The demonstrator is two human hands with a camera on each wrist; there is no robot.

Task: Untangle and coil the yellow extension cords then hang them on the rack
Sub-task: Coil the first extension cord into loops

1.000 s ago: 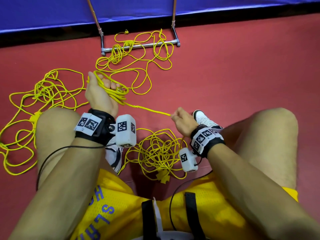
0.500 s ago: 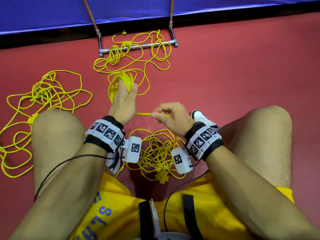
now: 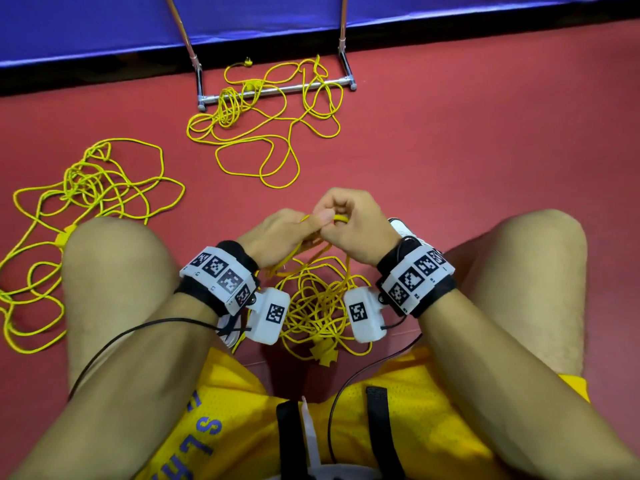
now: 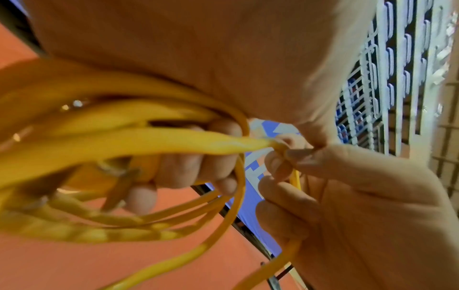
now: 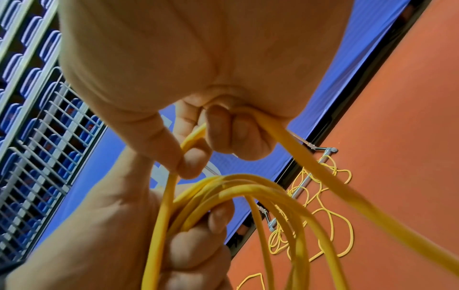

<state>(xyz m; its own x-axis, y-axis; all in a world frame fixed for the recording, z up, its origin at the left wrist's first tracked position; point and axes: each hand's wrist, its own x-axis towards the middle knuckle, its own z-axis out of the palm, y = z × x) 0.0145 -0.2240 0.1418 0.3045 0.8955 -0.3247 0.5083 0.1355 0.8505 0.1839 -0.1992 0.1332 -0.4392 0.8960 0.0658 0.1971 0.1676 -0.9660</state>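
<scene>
The person is sitting on the red floor [image 3: 467,140] with knees bent up, and both hands are meeting in the middle, touching each other.

The left hand [image 3: 277,233] is curling its fingers [image 4: 183,168] round a bunch of loops of yellow cord [image 4: 139,145]. The loops are hanging down under that hand. In the right wrist view the same loops [image 5: 238,188] are bending over the left hand's fingers [image 5: 196,255].

The right hand [image 3: 353,223] is closing tight on one strand of the cord [image 5: 293,141]. Its thumb and first finger are pinching the strand right beside the left hand's thumb, and the strand is running back through its fist.

Just below both hands, between the person's legs, a messy pile of cord [image 3: 318,306] is lying on the floor. A yellow plug [image 3: 323,353] is sitting at the near edge of that pile.

Far out past the left hand, another loose cord [image 3: 90,188] is spreading over the floor beside the left knee.

Well ahead of the hands, the rack [image 3: 277,90] is standing by a blue mat [image 3: 104,26]. A third cord [image 3: 263,133] is lying tangled over the rack's bottom bar and on the floor in front of it.
</scene>
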